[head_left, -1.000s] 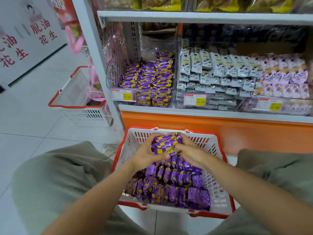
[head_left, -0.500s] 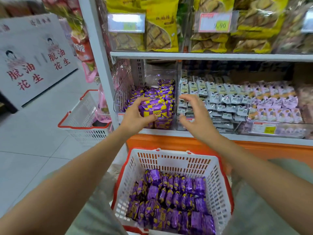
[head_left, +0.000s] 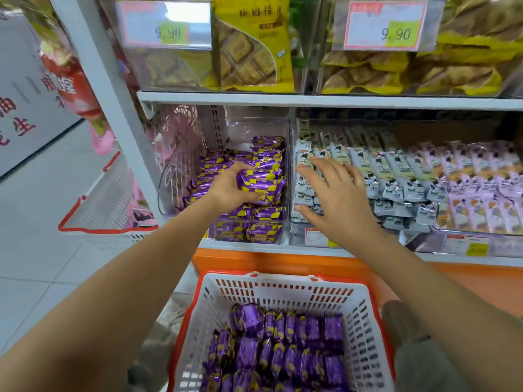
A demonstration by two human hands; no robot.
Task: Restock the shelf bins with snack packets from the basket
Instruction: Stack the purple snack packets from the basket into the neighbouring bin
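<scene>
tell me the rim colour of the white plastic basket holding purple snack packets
Red rim on the white plastic basket, clearest in the head view.

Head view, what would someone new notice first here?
Centre frame, the left hand grips a bundle of purple packets at the clear bin, the right hand open beside it before the grey packets. Below, a white, red-rimmed basket holds many more purple ones. Above, yellow bags sit behind 9.90 price tags.
</scene>
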